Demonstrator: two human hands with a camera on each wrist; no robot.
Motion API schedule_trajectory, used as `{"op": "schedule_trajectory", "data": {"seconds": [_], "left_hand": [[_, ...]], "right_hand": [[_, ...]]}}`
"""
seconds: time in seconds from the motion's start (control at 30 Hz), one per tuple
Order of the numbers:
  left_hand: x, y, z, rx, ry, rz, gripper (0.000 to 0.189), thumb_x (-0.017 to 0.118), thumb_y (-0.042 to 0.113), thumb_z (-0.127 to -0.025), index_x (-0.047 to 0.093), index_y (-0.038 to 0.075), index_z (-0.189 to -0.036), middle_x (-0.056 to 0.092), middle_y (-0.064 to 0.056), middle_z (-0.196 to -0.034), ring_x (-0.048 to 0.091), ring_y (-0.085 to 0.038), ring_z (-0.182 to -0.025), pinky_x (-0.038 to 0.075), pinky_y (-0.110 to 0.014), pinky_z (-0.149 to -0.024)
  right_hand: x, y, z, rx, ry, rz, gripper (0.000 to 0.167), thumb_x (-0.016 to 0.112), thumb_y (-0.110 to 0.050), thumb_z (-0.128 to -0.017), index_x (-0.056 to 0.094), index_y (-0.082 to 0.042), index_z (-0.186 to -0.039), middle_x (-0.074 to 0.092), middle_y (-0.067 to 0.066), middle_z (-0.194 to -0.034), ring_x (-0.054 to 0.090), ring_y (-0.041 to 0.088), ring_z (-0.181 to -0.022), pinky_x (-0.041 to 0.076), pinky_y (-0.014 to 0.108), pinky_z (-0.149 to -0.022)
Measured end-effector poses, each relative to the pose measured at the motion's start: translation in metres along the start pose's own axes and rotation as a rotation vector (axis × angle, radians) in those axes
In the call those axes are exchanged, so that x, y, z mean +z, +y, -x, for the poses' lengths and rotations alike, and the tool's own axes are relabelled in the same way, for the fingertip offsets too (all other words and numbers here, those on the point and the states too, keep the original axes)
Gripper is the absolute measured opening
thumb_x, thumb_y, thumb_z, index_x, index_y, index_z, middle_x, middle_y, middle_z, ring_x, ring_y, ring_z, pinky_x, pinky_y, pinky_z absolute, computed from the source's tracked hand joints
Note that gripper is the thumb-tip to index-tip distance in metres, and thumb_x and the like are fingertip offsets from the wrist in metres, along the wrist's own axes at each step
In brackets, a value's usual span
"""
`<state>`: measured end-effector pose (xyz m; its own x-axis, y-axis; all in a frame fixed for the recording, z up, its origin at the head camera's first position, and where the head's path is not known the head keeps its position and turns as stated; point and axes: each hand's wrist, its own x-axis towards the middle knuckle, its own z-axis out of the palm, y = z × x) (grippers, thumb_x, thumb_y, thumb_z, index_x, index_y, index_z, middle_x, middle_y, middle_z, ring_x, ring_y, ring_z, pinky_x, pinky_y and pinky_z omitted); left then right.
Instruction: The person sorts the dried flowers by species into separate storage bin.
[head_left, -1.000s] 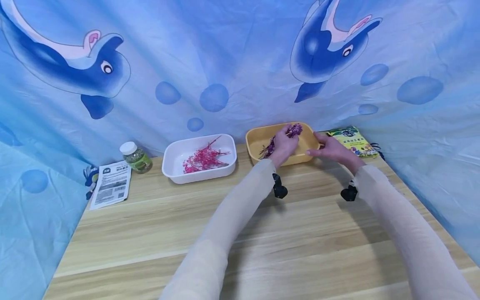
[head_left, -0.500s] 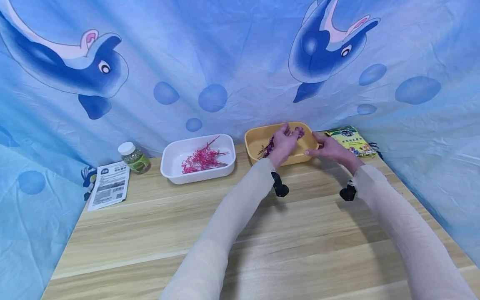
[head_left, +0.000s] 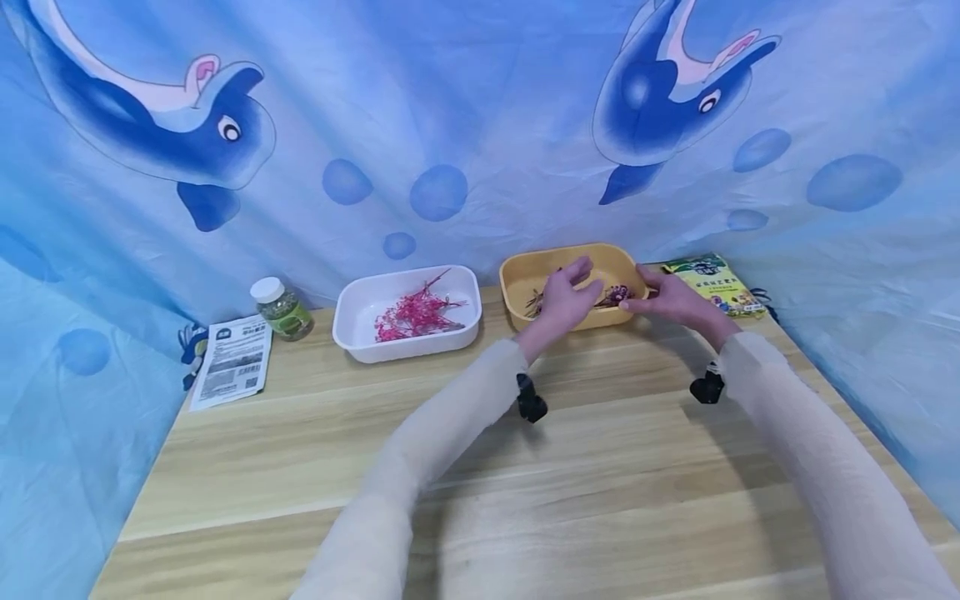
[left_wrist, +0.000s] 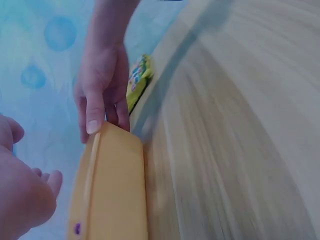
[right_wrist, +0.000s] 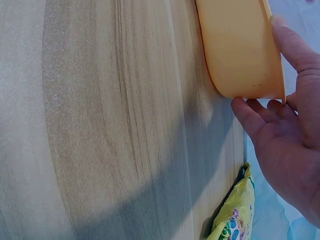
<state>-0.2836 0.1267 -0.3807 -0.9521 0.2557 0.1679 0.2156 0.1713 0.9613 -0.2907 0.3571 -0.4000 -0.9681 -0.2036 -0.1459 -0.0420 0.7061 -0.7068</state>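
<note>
At the back of the table stands a yellow plastic basin (head_left: 588,320). Dried purple flowers (head_left: 618,293) lie in it, partly hidden by my hands. My left hand (head_left: 567,302) is over the basin's near side, fingers parted and holding nothing. The left wrist view has this hand (left_wrist: 22,185) beside the basin's rim. My right hand (head_left: 675,302) grips the basin's right end. In the right wrist view, the thumb of that hand (right_wrist: 290,135) lies on the rim and its fingers touch the outer wall.
Left of the yellow basin is a white basin (head_left: 405,350) with dried pink flowers (head_left: 415,317). Farther left are a white-capped jar (head_left: 283,310) and a printed white packet (head_left: 234,358). A yellow-green packet (head_left: 716,283) lies behind my right hand, near the blue curtain (head_left: 510,167).
My left hand has let go of the purple flowers, which now rest in the yellow basin, and has drawn slightly back. The right hand keeps its grip on the basin. The head view shifted a little.
</note>
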Motion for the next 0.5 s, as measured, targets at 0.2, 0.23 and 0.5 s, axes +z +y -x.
{"op": "schedule_trajectory", "data": {"seconds": [0.2, 0.23, 0.5], "left_hand": [[-0.039, 0.001, 0.050, 0.098, -0.135, -0.139, 0.055, 0.064, 0.004, -0.093, 0.048, 0.000, -0.146, 0.057, -0.015, -0.140, 0.068, -0.027, -0.101, 0.055, -0.020, -0.078], [-0.048, 0.000, 0.058, 0.094, -0.146, -0.139, 0.055, 0.064, 0.003, -0.093, 0.048, -0.001, -0.145, 0.056, -0.016, -0.140, 0.068, -0.028, -0.099, 0.056, -0.021, -0.077], [-0.137, -0.030, 0.116, 0.050, -0.063, -0.213, 0.049, 0.063, -0.001, -0.090, 0.052, -0.010, -0.138, 0.058, -0.026, -0.133, 0.058, -0.042, -0.119, 0.055, -0.037, -0.092]], "right_hand": [[-0.012, 0.013, 0.013, 0.014, 0.017, 0.040, 0.104, 0.068, -0.051, -0.093, 0.002, -0.006, -0.159, 0.014, 0.029, -0.160, 0.023, 0.050, -0.142, 0.029, 0.061, -0.112], [-0.014, 0.015, 0.017, 0.014, 0.021, 0.046, 0.105, 0.067, -0.052, -0.092, 0.001, -0.006, -0.159, 0.014, 0.029, -0.160, 0.023, 0.051, -0.141, 0.029, 0.061, -0.111], [-0.024, 0.033, 0.039, 0.027, 0.067, 0.033, 0.102, 0.067, -0.048, -0.095, 0.001, -0.002, -0.159, 0.024, 0.036, -0.154, 0.033, 0.053, -0.136, 0.034, 0.062, -0.107]]}}
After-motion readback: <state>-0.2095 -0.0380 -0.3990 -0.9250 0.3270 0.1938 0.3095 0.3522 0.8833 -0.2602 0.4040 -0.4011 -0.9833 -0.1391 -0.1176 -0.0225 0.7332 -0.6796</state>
